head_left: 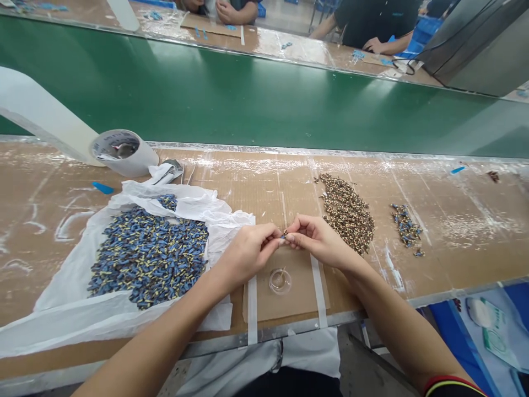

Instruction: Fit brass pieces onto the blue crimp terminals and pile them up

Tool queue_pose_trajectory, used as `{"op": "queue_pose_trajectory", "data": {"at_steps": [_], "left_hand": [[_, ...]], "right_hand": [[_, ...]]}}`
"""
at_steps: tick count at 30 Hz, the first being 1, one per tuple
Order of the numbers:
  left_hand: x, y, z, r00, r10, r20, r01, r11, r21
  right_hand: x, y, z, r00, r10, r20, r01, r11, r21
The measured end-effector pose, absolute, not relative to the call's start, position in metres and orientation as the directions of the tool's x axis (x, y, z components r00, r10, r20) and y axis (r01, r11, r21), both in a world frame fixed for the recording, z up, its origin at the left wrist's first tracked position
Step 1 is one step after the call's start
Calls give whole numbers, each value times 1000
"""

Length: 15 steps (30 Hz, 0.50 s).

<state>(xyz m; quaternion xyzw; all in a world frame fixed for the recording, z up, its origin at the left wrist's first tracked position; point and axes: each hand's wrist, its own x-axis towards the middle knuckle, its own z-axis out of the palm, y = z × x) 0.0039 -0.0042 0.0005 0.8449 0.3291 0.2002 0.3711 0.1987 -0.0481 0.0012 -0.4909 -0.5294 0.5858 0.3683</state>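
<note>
My left hand (248, 255) and my right hand (318, 240) are both raised and closed in a pinch, with the fingertips meeting on a tiny blue-and-brass part (284, 235). It is too small for me to make out its shape. I hold it just above a small round clear plastic dish (280, 281), which sits on a brown cardboard sheet (300, 292) taped down with white strips.

To the left of the dish, a large heap of blue-and-yellow pieces (149, 256) lies on a crumpled white plastic bag (82, 314). Beyond the dish and slightly to its right, a heap of brass-coloured ringed pieces (347, 212) lies just beside my right hand. Farther right of the dish is a smaller heap of blue pieces with brass ends (406, 229). Well beyond the dish on the left, a wide roll of white tape (124, 153) lies on its side. Past the dish runs a green conveyor belt (248, 94), and on its far side a co-worker's hand (372, 45) rests on the opposite bench.
</note>
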Motion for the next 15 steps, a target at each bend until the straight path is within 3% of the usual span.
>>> {"op": "queue_pose_trajectory", "data": {"at_steps": [11,15], "left_hand": [[2,0,-3,761,636,129,377,-595,710],[2,0,-3,759,635,144,367,-599,712]], "right_hand": [[193,-48,-5,-157,975,-161,5,-162,-987],[193,-50,-3,-190,975,-120,114,-99,-989]]}}
